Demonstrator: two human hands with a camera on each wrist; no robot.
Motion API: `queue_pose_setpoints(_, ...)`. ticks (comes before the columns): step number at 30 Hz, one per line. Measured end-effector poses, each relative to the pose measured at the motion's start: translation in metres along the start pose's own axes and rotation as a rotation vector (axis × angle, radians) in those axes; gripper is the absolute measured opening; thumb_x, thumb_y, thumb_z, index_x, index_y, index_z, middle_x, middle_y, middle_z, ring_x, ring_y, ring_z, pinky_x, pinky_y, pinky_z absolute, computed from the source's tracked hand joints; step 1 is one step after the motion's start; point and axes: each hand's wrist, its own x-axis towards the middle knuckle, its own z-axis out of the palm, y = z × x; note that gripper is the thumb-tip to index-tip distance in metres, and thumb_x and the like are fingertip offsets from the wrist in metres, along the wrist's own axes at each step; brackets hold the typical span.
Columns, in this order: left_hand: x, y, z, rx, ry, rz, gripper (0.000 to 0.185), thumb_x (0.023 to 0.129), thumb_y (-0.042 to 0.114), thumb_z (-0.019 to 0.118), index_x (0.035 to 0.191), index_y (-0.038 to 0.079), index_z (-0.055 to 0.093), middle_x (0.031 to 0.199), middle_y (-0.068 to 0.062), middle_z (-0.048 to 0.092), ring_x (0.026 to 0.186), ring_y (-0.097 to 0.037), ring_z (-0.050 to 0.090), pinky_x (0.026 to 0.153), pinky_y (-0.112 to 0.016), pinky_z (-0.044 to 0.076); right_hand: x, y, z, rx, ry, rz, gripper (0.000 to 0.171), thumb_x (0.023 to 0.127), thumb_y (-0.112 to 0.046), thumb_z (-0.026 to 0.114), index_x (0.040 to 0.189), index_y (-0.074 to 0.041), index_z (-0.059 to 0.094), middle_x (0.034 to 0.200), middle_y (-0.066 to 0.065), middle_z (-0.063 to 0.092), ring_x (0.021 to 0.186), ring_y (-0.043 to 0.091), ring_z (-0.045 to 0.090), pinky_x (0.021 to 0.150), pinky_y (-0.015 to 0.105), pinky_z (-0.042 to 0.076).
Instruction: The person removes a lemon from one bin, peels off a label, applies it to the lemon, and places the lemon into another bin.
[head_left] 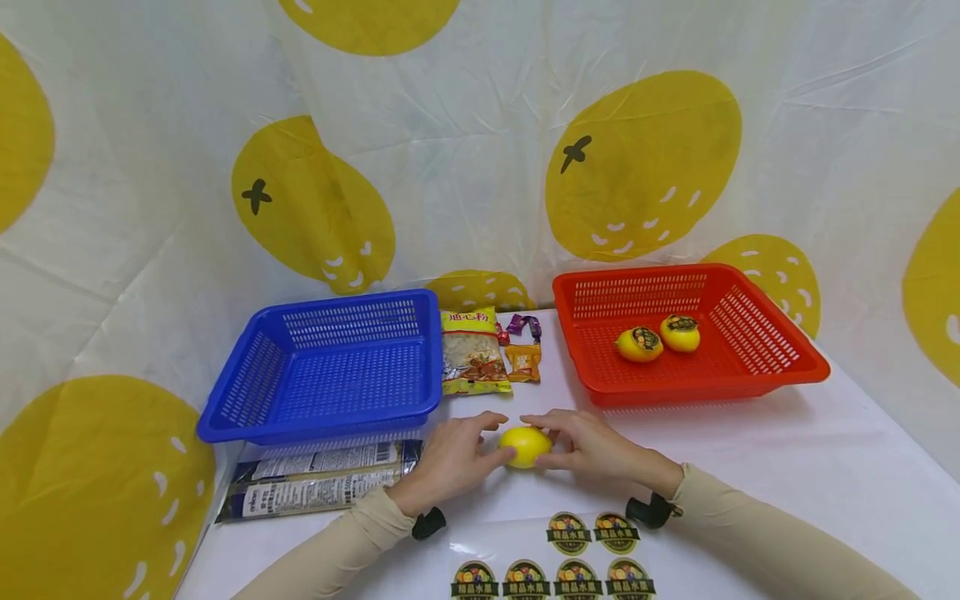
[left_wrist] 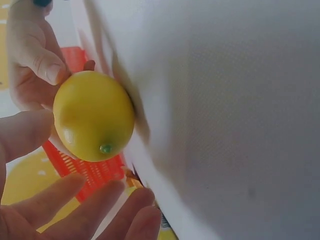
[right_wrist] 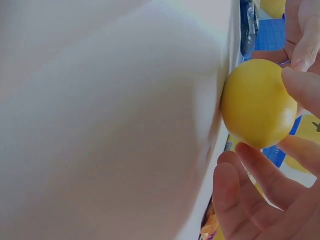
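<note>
A yellow lemon (head_left: 525, 447) with no label on its visible sides rests on the white table between both hands. My right hand (head_left: 596, 450) holds it from the right, thumb on the near side and fingers on the far side. From the left, my left hand (head_left: 453, 457) reaches to it with its thumb at the lemon's edge; its other fingers are spread apart from the fruit. The left wrist view shows the lemon's green stem end (left_wrist: 105, 148). In front of the hands lies a sheet of round fruit stickers (head_left: 578, 577), with several on it.
A red basket (head_left: 675, 392) at the back right contains two labelled lemons (head_left: 640, 343). A blue basket (head_left: 322, 421) stands back left. Between them lie a yellow food packet (head_left: 476, 354) and small wrapped snacks (head_left: 523, 363). Long noodle packs (head_left: 315, 492) lie before the blue basket.
</note>
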Motion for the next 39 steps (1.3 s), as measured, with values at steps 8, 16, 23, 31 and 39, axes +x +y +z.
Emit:
queue_pose_setpoints(8,-0.012,0.004,-0.002,0.042,0.066,0.020,0.054,0.090,0.051,0.073,0.135,0.023,0.066,0.127,0.000,0.075,0.107,-0.022,0.072,0.086,-0.041,0.055,-0.016,0.000,-0.010,-0.018,0.020,0.098,0.072,0.088,-0.047,0.078,0.148,-0.015,0.054,0.134,0.007,0.067,0.109,0.023,0.064,0.081,0.029,0.054)
queue_pose_setpoints(16,-0.032,0.007,-0.001,0.107,0.115,0.055,0.053,0.087,0.051,0.077,0.130,0.023,0.068,0.122,0.004,0.076,0.106,-0.019,0.072,0.084,-0.039,0.056,-0.042,-0.001,-0.022,-0.075,0.020,0.182,0.074,0.086,-0.053,0.078,0.145,-0.014,0.056,0.131,0.005,0.069,0.110,0.023,0.064,0.084,0.032,0.055)
queue_pose_setpoints(23,-0.045,0.018,0.008,0.137,0.075,0.160,0.038,0.087,0.048,0.078,0.115,0.023,0.072,0.104,0.008,0.077,0.082,-0.006,0.066,0.063,-0.023,0.047,-0.064,-0.007,-0.020,-0.088,-0.054,0.175,0.052,0.085,-0.050,0.080,0.124,-0.016,0.070,0.114,-0.006,0.072,0.097,0.011,0.063,0.080,0.026,0.052)
queue_pose_setpoints(31,-0.047,0.029,0.020,0.152,-0.109,0.248,0.033,0.089,0.047,0.077,0.116,0.028,0.073,0.102,0.015,0.074,0.087,-0.002,0.063,0.062,-0.021,0.045,-0.073,-0.014,-0.007,-0.041,-0.117,0.151,0.042,0.084,-0.048,0.082,0.117,-0.022,0.075,0.100,-0.013,0.065,0.084,0.002,0.052,0.072,0.020,0.044)
queue_pose_setpoints(39,-0.039,0.036,0.028,0.236,-0.227,0.275,0.037,0.089,0.049,0.076,0.120,0.029,0.074,0.104,0.012,0.073,0.084,-0.004,0.058,0.058,-0.022,0.041,-0.079,-0.018,0.001,-0.091,-0.154,0.145,0.040,0.082,-0.044,0.085,0.113,-0.022,0.076,0.091,-0.016,0.057,0.080,-0.003,0.047,0.069,0.019,0.041)
